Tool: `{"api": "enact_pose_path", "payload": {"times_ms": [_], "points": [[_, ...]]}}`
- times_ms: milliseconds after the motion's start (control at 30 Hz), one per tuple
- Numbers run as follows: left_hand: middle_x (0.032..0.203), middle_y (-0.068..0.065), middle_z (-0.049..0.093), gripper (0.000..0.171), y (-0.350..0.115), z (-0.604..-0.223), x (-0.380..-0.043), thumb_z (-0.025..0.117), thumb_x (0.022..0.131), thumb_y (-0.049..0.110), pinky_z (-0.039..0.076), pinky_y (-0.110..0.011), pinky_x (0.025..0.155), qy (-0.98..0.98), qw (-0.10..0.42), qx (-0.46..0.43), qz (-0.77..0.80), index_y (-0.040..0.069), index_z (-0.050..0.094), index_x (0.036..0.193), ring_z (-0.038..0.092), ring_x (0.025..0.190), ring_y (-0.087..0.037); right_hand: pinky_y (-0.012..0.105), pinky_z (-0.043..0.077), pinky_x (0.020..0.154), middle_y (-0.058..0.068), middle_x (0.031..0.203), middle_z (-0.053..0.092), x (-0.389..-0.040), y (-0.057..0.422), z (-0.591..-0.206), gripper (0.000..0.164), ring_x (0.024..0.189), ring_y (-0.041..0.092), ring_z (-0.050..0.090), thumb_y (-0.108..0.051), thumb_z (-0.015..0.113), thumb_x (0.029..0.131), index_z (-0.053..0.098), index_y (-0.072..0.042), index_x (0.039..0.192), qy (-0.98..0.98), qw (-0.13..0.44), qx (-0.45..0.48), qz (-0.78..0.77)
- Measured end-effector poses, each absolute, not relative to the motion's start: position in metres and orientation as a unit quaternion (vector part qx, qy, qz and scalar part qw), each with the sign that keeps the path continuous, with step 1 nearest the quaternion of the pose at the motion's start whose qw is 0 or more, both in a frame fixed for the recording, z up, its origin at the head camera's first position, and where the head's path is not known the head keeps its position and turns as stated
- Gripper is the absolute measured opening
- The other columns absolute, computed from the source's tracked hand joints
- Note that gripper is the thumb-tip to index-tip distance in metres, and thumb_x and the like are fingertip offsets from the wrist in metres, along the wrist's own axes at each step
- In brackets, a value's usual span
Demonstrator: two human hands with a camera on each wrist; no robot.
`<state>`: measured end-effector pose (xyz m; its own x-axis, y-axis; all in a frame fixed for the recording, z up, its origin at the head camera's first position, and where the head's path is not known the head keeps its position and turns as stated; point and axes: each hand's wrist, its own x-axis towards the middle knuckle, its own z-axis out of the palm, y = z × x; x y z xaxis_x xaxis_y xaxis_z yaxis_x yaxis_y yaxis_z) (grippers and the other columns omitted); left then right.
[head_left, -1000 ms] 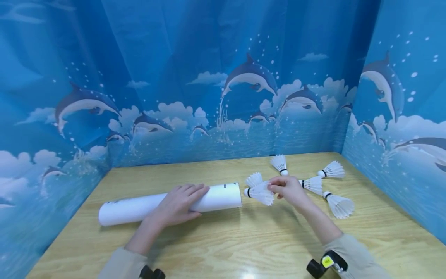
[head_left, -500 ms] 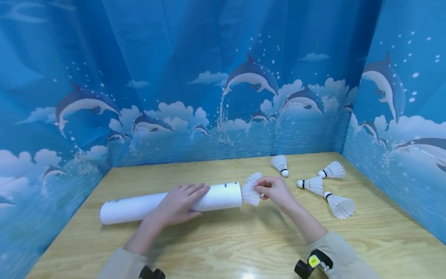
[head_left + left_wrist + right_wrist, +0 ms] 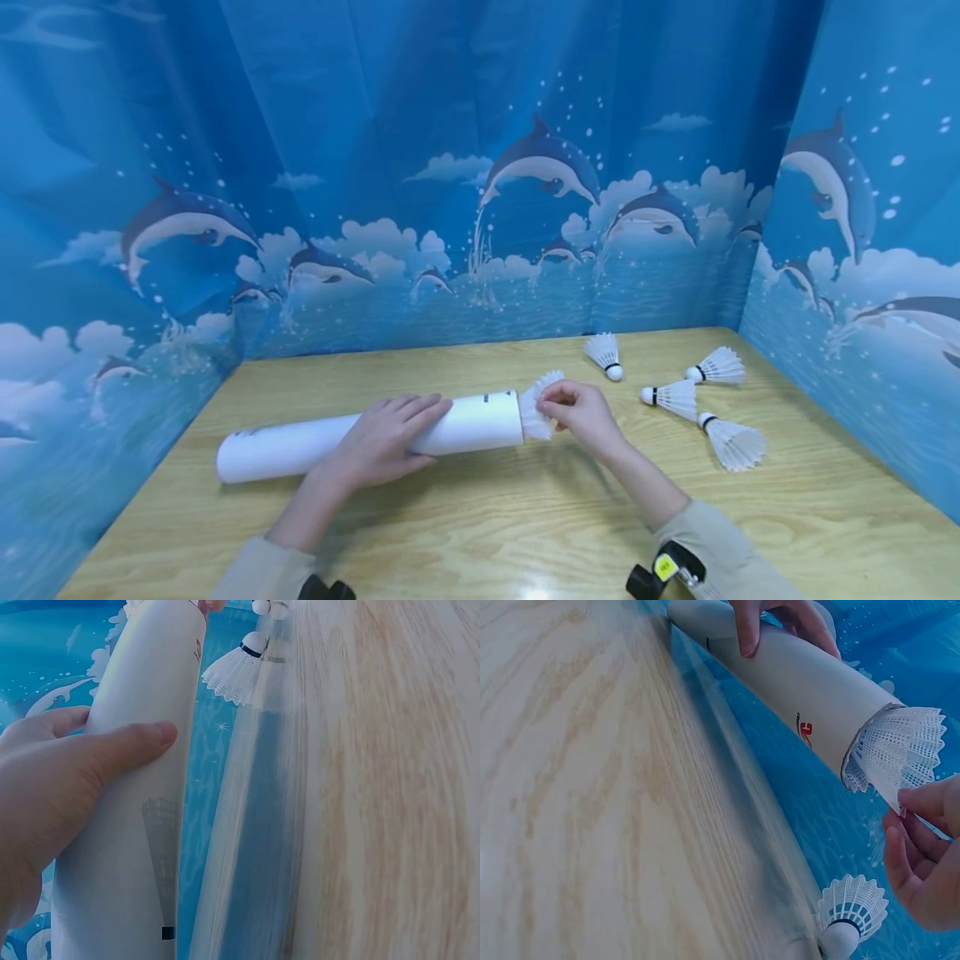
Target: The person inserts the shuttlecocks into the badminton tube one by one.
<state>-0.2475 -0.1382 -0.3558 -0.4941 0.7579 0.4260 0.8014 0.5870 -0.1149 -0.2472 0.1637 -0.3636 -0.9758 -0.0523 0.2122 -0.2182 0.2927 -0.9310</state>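
Note:
A long white tube (image 3: 480,422) lies on its side across the wooden table. My left hand (image 3: 393,440) grips its middle, with the fingers over the top and the thumb (image 3: 139,746) along the near side. At the tube's right end, a white shuttlecock (image 3: 900,750) sits partly inside the mouth, its skirt sticking out. My right hand (image 3: 585,419) pinches the rim of that skirt between thumb and fingertips. Its cork is hidden in the tube. More white skirt shows just behind in the head view; I cannot tell whether it is a second shuttlecock.
Several shuttlecocks lie loose to the right: one shuttlecock (image 3: 603,357) at the back, another shuttlecock (image 3: 718,367) at the far right, and two closer ones, a shuttlecock (image 3: 675,398) and a shuttlecock (image 3: 733,442). A blue dolphin curtain (image 3: 420,167) borders the wooden table (image 3: 480,525).
My right hand has moved left with the shuttlecock, whose cork and part of the skirt have passed into the tube's mouth. My left hand and the tube stay almost still.

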Motion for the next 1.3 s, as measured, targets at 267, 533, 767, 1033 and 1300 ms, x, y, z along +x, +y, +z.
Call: {"api": "enact_pose_path", "payload": {"times_ms": [267,533,767,1033,1300], "points": [[0.132,-0.009,0.052,0.081,-0.139,-0.355,-0.247,0.08,0.069,0.038,0.048,-0.047,0.088,-0.86,0.228,-0.454,-0.049,0.011,0.045,0.138,0.054,0.111,-0.029,0.021,0.041,0.046,0.0,0.064,0.058,-0.251,0.165,-0.369,0.007,0.054,0.01,0.048,0.005,0.063,0.08,0.064,0.009,0.086,-0.811,0.086,0.068,0.575],[0.13,-0.01,0.053,0.082,-0.138,-0.356,-0.247,0.08,0.068,0.038,0.048,-0.047,0.088,-0.855,0.235,-0.46,-0.05,0.01,0.045,0.137,0.055,0.109,-0.029,0.023,0.047,0.047,0.006,0.067,0.064,-0.249,0.16,-0.368,0.011,0.059,0.012,0.057,0.004,0.062,0.082,0.065,0.01,0.09,-0.809,0.073,0.062,0.581],[0.131,-0.009,0.053,0.082,-0.139,-0.356,-0.246,0.081,0.067,0.037,0.047,-0.046,0.089,-0.851,0.239,-0.464,-0.057,0.01,0.046,0.137,0.054,0.11,-0.028,0.023,0.045,0.048,0.003,0.067,0.063,-0.249,0.159,-0.368,0.008,0.061,0.012,0.057,0.001,0.062,0.083,0.066,0.006,0.089,-0.81,0.059,0.05,0.581],[0.131,-0.009,0.052,0.083,-0.137,-0.352,-0.245,0.081,0.068,0.037,0.047,-0.047,0.089,-0.852,0.234,-0.464,-0.057,0.011,0.045,0.138,0.054,0.111,-0.028,0.024,0.047,0.052,0.005,0.069,0.064,-0.245,0.157,-0.366,0.008,0.063,0.012,0.057,0.001,0.063,0.084,0.067,0.005,0.089,-0.81,0.068,0.061,0.579],[0.13,-0.01,0.053,0.081,-0.135,-0.351,-0.245,0.081,0.068,0.036,0.047,-0.046,0.089,-0.851,0.233,-0.467,-0.057,0.01,0.046,0.137,0.055,0.111,-0.028,0.024,0.048,0.053,0.007,0.076,0.067,-0.246,0.15,-0.37,0.009,0.066,0.01,0.057,0.001,0.065,0.082,0.068,0.006,0.088,-0.807,0.083,0.074,0.579]]}}
